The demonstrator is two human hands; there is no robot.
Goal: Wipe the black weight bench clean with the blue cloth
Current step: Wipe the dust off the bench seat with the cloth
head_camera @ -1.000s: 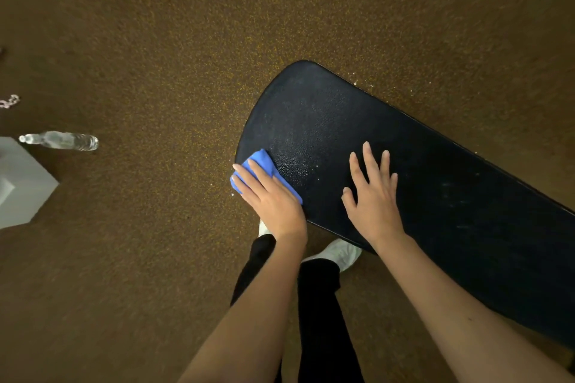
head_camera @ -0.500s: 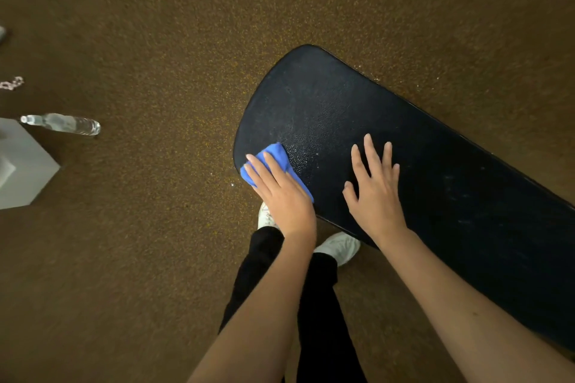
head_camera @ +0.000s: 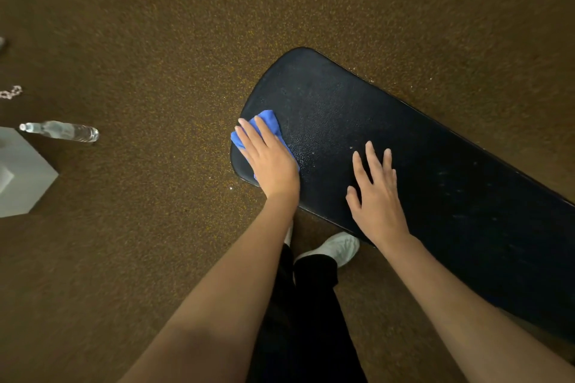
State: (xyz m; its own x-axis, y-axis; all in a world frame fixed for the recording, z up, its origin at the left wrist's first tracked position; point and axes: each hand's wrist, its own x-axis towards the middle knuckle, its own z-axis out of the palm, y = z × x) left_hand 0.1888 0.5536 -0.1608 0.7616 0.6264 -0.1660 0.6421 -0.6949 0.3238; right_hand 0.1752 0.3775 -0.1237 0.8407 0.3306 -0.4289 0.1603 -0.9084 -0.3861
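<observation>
Head view looks straight down on a brown speckled carpet floor (head_camera: 155,40) that fills most of the frame. Across the right half lies the long black padded weight bench (head_camera: 435,165), its textured vinyl top running from a rounded end near the middle of the frame down toward the lower right edge; faint pale specks show on its surface. Below it stand the person's legs in black trousers (head_camera: 311,320), with one white shoe (head_camera: 339,247) poking out just under the bench's near edge. At the left edge sits a pale grey angular block (head_camera: 21,177), partly cut off. Just above it a clear plastic water bottle (head_camera: 60,130) lies on its side on the floor, and farther up a small silvery chain (head_camera: 11,92) rests near the frame edge.

On the bench, the right hand (head_camera: 375,196) lies flat and empty, fingers spread, palm down on the vinyl. The left hand (head_camera: 269,158) is also flattened, fingers extended together, pressing the folded blue cloth (head_camera: 264,121) against the bench top at its rounded end, close to the near-left edge. The cloth peeks out beyond the fingertips and beside the palm.
</observation>
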